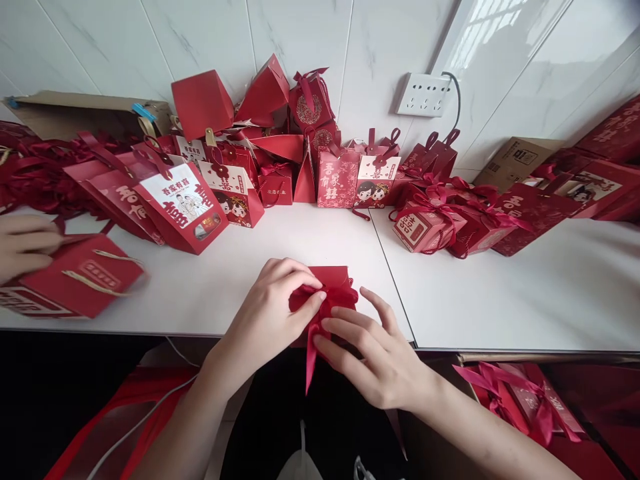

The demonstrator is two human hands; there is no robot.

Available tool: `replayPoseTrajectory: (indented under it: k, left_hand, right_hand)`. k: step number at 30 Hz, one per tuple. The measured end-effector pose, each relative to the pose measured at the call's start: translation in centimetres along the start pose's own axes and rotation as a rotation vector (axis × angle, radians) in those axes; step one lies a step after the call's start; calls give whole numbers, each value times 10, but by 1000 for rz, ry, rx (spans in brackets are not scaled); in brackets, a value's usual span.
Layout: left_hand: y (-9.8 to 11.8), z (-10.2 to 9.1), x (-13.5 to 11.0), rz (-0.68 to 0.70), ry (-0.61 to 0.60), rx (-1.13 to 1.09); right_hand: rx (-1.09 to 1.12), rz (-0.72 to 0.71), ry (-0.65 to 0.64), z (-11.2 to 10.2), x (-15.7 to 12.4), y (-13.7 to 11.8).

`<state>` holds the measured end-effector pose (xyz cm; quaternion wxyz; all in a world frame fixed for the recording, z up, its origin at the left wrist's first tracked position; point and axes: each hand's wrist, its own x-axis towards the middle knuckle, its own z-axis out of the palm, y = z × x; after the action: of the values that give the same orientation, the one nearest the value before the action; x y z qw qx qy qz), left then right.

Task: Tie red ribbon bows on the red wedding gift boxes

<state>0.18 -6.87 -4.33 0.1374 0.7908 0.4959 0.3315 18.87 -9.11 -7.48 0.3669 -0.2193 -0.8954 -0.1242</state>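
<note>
A small red gift box point(331, 275) with a red ribbon point(323, 310) sits at the near edge of the white table point(500, 300). My left hand point(270, 313) pinches the ribbon loop on top of the box, fingers closed on it. My right hand point(375, 350) presses its fingers against the ribbon and the box's front side, with a ribbon tail hanging down between both hands.
Many red gift boxes and bags point(310, 160) are piled along the tiled wall. Another person's hand point(23, 243) at the left edge holds a flat red box point(80, 280). A wall socket point(423, 95) sits above. A carton of ribboned boxes point(520, 400) lies below the table's right side.
</note>
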Motion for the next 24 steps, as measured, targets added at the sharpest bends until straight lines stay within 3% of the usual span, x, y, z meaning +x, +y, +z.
replayPoseTrajectory:
  k: [6,8,10,12,14,16,20,24]
  left_hand:
    - [2,4,0,10,41,92]
    - [1,4,-1,-4,88,77]
    - [-2,3,-3,-66,178,25]
    - [-6,1,-4,-192,233,-45]
    - [-9,-2,-6,-322,195,-109]
    - [-10,-4,-7,-398,111,-155]
    - [-10,-6,-12,-439,45,-217]
    - [-9,-6,-16,-462,49,-278]
  right_hand:
    - [71,-121,19,-9,-2,4]
    - [133,-87,60,-14,-3,9]
    - [186,66,126,-20,-3,16]
    - [213,363,122,-25,-1,23]
    - [282,686,9,-29,3,30]
    - [410,873,-129,-30,7,35]
    - [602,913,-255,-24,11,37]
    - [572,874,-221,-18,12,36]
